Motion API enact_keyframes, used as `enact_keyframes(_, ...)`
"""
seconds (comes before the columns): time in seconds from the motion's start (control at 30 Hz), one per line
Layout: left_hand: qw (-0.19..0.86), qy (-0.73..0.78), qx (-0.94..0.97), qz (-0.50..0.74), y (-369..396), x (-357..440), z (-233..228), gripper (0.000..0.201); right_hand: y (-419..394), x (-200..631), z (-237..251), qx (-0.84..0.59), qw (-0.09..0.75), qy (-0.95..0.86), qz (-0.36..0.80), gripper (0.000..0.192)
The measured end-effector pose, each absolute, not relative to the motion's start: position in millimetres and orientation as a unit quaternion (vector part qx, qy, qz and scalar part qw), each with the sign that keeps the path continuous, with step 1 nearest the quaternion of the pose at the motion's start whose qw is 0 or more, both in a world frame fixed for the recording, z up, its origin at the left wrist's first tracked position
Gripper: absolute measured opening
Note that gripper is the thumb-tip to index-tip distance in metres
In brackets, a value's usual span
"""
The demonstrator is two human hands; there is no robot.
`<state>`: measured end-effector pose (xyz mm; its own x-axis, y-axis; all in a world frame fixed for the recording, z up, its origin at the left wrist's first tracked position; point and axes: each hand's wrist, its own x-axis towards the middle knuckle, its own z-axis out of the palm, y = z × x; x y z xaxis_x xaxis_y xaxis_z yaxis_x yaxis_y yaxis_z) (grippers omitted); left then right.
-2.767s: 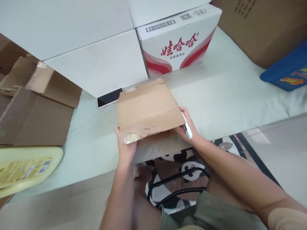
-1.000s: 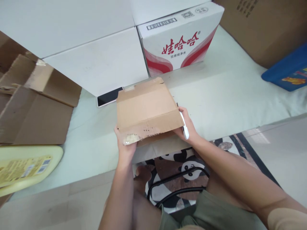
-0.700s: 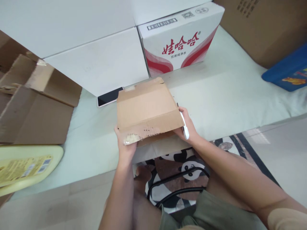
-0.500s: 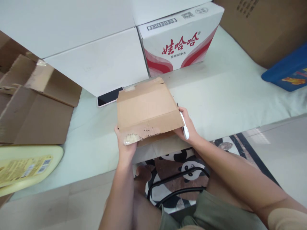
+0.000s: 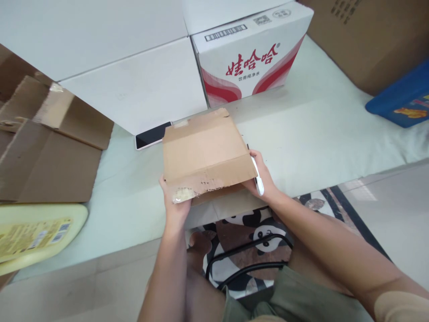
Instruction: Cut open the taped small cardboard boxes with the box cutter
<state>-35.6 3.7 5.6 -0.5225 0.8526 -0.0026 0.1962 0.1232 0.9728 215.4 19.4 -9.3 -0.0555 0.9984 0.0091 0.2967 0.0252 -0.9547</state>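
Note:
A small brown cardboard box is held between my two hands near the front edge of the table. Its near flap has torn edges, with a bit of clear tape at the left corner. My left hand grips the near left corner, most fingers hidden beneath the cardboard. On the right side, my right hand is closed against the box. That hand also holds a slim white-handled tool, whose kind I cannot make out since fingers and box cover much of it. Just behind the box lies a phone with a dark screen.
White cartons and a red-and-white water carton line the back. Brown boxes and a yellow bottle stand at left. A large brown carton and a blue container are at right. A pale cloth covers the table.

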Motion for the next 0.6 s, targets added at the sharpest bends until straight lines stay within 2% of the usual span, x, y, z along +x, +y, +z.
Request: enact_keyframes(0.6,0.306,0.691,0.380,0.534,3.6,-32.6,8.0,0.078,18.8,214.9,-9.8,-0.552,0.408,-0.590,0.425,0.075)
